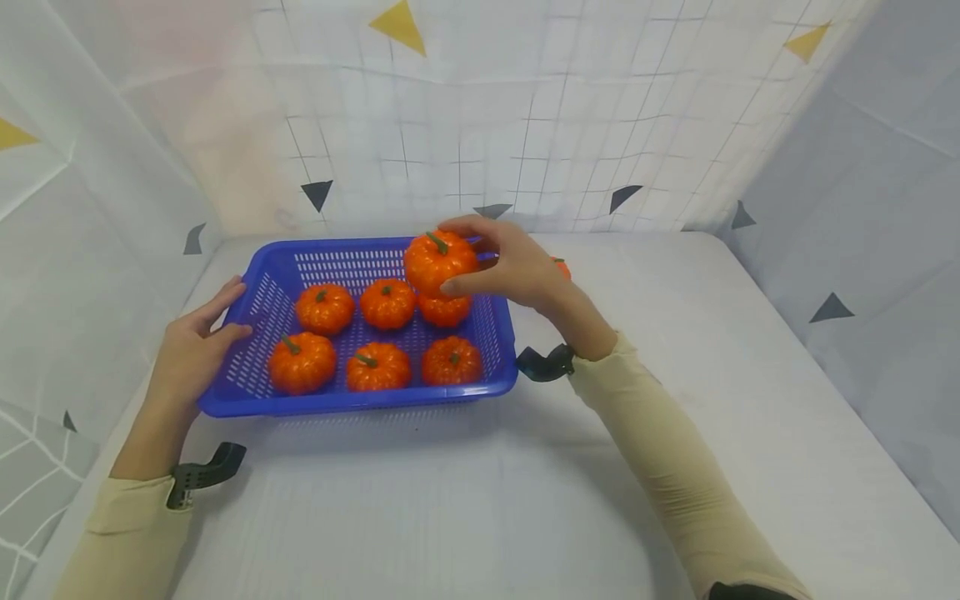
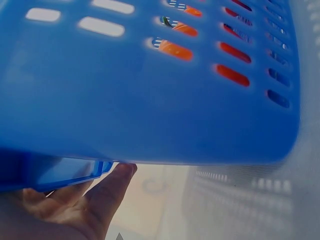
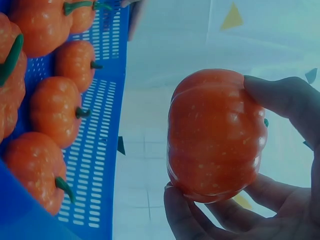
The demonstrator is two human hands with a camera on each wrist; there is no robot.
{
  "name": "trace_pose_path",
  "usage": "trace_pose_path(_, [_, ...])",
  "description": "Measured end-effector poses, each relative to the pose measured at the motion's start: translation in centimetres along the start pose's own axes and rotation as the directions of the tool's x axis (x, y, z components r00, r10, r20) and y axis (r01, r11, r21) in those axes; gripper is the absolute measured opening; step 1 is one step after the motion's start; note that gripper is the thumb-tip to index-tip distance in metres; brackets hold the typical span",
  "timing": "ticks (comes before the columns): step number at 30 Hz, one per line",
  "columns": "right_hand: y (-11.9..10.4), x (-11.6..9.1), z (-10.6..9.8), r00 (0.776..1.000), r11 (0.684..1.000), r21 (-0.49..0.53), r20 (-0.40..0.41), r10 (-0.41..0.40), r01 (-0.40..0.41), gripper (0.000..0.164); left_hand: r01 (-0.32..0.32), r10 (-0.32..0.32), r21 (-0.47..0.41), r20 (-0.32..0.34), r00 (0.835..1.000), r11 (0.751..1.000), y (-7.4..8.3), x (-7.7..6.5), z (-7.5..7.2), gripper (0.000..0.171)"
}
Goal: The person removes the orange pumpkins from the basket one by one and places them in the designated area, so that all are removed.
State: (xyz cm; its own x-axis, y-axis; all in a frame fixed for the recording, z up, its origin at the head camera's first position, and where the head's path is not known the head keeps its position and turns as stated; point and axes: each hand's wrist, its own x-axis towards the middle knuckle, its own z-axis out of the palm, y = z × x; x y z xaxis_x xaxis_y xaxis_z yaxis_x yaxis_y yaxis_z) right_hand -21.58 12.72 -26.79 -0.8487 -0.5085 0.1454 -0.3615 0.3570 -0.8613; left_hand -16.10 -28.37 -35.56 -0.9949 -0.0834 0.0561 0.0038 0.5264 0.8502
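Observation:
In the head view, my right hand (image 1: 521, 265) holds a small orange pumpkin (image 1: 437, 265) with a green stem, raised over the back right corner of a blue plastic basket (image 1: 375, 402). The right wrist view shows thumb and fingers round the held pumpkin (image 3: 215, 135), apart from those in the basket. My left hand (image 1: 186, 354) rests at the basket's left rim, its fingers fairly straight and its thumb reaching over the edge. Several pumpkins (image 1: 378, 367) sit in the basket in two rows; the held one partly hides the back right one (image 1: 444, 311).
Another bit of orange (image 1: 562, 267) shows on the white table (image 1: 675, 333) to the right of the basket, mostly hidden behind my right wrist. A white patterned cloth (image 1: 480, 125) stands along the table's back edge, and grey cloth (image 1: 892, 208) hangs at the right.

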Motion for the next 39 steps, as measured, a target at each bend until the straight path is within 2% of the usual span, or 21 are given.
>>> trace_pose_path(12, [0.8, -0.6, -1.4, 0.999, 1.0, 0.016, -0.034, 0.007, -0.006, 0.068, 0.007, -0.007, 0.018, -0.002, 1.0, 1.0, 0.1, -0.1, -0.2, 0.057])
trace_pose_path(21, [1.5, -1.5, -2.7, 0.995, 0.998, 0.021, -0.081, 0.06, -0.058, 0.068, -0.012, 0.012, 0.019, -0.002, 1.0, 1.0, -0.1, 0.0, -0.1, 0.057])
trace_pose_path(29, [2.3, -2.0, -3.7, 0.986, 0.995, 0.018, -0.132, 0.098, -0.096, 0.065, 0.001, -0.001, 0.021, -0.001, 1.0, 1.0, -0.2, 0.0, -0.1, 0.058])
trace_pose_path(39, [3.6, -2.6, -4.7, 0.968, 0.985, -0.009, -0.189, 0.167, -0.171, 0.069, -0.002, 0.002, 0.021, 0.007, 1.0, 1.0, -0.2, 0.1, -0.1, 0.058])
